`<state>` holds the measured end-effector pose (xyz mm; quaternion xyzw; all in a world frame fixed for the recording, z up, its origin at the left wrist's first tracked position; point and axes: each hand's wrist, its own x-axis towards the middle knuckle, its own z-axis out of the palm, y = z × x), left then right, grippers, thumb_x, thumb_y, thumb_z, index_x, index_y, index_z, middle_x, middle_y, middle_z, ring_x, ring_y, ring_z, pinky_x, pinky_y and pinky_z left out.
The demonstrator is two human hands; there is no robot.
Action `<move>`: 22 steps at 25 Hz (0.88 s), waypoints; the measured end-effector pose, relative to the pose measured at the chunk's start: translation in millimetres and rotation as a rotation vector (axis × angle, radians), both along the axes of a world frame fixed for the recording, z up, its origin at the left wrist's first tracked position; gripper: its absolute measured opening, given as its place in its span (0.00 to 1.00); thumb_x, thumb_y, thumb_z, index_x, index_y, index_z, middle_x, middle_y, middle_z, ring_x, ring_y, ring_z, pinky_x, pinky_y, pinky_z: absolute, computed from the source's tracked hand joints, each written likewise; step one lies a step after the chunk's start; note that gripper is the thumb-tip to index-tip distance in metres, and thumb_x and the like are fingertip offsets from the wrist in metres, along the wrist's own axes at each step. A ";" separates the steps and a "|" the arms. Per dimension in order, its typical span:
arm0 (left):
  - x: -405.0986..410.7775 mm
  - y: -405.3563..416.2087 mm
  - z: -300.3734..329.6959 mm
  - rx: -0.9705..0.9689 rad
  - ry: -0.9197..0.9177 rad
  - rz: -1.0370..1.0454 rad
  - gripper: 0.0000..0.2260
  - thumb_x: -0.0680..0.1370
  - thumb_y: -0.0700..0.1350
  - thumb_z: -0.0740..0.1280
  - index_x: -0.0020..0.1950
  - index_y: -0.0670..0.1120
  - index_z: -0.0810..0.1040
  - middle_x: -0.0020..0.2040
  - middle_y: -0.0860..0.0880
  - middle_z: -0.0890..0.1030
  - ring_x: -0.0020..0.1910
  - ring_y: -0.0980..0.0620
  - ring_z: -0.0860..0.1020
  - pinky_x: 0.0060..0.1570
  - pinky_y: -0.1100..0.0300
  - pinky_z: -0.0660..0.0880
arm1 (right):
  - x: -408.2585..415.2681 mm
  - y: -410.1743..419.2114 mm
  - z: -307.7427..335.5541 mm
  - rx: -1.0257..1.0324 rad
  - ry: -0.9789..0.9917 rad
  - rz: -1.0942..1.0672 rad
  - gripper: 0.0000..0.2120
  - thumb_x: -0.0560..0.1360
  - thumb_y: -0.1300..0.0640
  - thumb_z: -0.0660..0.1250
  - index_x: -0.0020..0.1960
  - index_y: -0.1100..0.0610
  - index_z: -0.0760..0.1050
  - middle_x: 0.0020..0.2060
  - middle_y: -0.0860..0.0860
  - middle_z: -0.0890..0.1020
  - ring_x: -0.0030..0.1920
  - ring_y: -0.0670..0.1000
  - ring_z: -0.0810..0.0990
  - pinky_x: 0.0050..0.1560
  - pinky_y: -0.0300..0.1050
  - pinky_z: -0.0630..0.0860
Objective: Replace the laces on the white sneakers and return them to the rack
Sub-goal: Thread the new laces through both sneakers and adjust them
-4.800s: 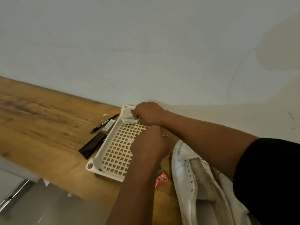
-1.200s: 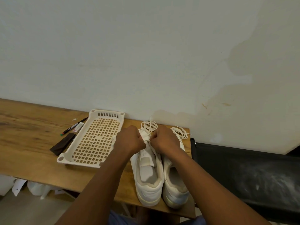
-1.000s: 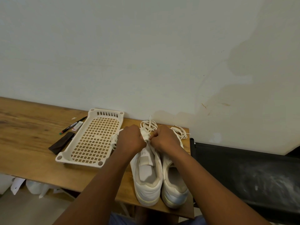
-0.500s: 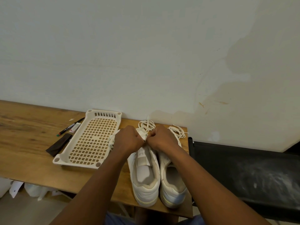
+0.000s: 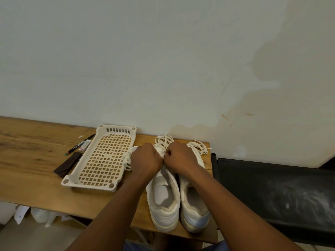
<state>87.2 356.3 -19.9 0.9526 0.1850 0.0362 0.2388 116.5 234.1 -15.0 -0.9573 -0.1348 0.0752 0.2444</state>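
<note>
My left hand and right hand are both curled into closed fists, knuckle to knuckle over the front of the left sneaker, pinching white lace between them; my fingertips are hidden under the knuckles, so I cannot tell exactly how each strand is gripped. That sneaker stands on the wooden table at my 12 o'clock, heel toward me, tongue lying open. The right sneaker is pressed against it on the 3 o'clock side, its heel near the table's front edge. A loose bundle of the lace spills past my knuckles toward the wall, and a second coil lies at the toe of the right sneaker, close to the table's corner. More white lace bunches just left of my left hand, against the side of the cream perforated tray, which sits at 10 o'clock beside the shoes. Beyond the tray, at 9 o'clock, lie a dark brown flat piece, a black marker and a small white eraser-like block. At 3 o'clock a black surface butts up to the table end. My forearms cover the table's near edge in front of the shoes.
</note>
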 end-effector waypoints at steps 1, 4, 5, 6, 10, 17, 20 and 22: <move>-1.4 -0.4 0.6 -0.030 0.010 0.014 0.05 0.75 0.45 0.68 0.43 0.46 0.83 0.42 0.48 0.84 0.43 0.47 0.81 0.42 0.56 0.76 | 0.8 -0.7 -0.2 -0.010 0.005 0.013 0.08 0.76 0.55 0.64 0.41 0.57 0.77 0.36 0.52 0.78 0.41 0.56 0.79 0.37 0.44 0.69; -0.3 0.7 0.9 -0.089 0.030 -0.009 0.06 0.74 0.44 0.68 0.46 0.48 0.85 0.45 0.49 0.85 0.45 0.48 0.82 0.46 0.54 0.79 | 0.8 -1.3 2.3 -0.019 0.024 0.002 0.07 0.75 0.54 0.65 0.44 0.57 0.79 0.37 0.52 0.79 0.41 0.56 0.79 0.39 0.44 0.69; 0.9 1.6 1.5 -0.094 0.049 -0.029 0.06 0.74 0.43 0.68 0.47 0.47 0.85 0.45 0.49 0.85 0.45 0.49 0.82 0.47 0.53 0.80 | 0.6 -1.6 3.4 -0.009 0.020 -0.012 0.07 0.74 0.54 0.66 0.43 0.57 0.78 0.36 0.52 0.77 0.40 0.56 0.78 0.39 0.44 0.69; 2.0 1.9 2.6 -0.091 0.070 -0.045 0.06 0.74 0.43 0.68 0.47 0.47 0.85 0.44 0.49 0.85 0.45 0.49 0.82 0.47 0.53 0.80 | 0.3 -1.7 4.2 0.000 0.016 -0.026 0.08 0.74 0.53 0.67 0.41 0.57 0.78 0.35 0.51 0.77 0.40 0.57 0.79 0.38 0.44 0.70; 1.3 0.5 3.0 -0.049 0.055 -0.029 0.05 0.74 0.44 0.70 0.46 0.48 0.85 0.43 0.51 0.85 0.44 0.50 0.82 0.43 0.57 0.77 | -1.1 -3.6 4.4 0.017 0.014 -0.030 0.07 0.72 0.55 0.69 0.42 0.56 0.84 0.38 0.52 0.84 0.43 0.56 0.83 0.41 0.46 0.79; 1.9 -2.8 3.8 0.071 0.006 -0.043 0.04 0.74 0.45 0.69 0.45 0.49 0.84 0.44 0.51 0.84 0.41 0.52 0.79 0.39 0.59 0.72 | -5.0 -5.8 4.7 0.037 -0.060 -0.084 0.02 0.73 0.55 0.74 0.43 0.50 0.85 0.43 0.48 0.86 0.45 0.51 0.83 0.36 0.40 0.69; 3.0 1.1 5.5 0.066 0.042 -0.089 0.07 0.72 0.45 0.67 0.44 0.51 0.85 0.43 0.52 0.84 0.42 0.52 0.80 0.43 0.56 0.79 | -4.8 -5.5 6.3 0.034 -0.052 -0.089 0.02 0.73 0.55 0.75 0.42 0.50 0.85 0.43 0.47 0.86 0.45 0.50 0.83 0.32 0.38 0.66; 2.3 3.0 11.4 0.053 0.060 -0.103 0.05 0.72 0.45 0.69 0.44 0.50 0.85 0.43 0.52 0.84 0.44 0.51 0.81 0.46 0.54 0.80 | -4.4 -4.2 6.6 0.038 -0.040 -0.100 0.02 0.73 0.55 0.74 0.43 0.51 0.86 0.43 0.48 0.86 0.45 0.51 0.83 0.34 0.39 0.69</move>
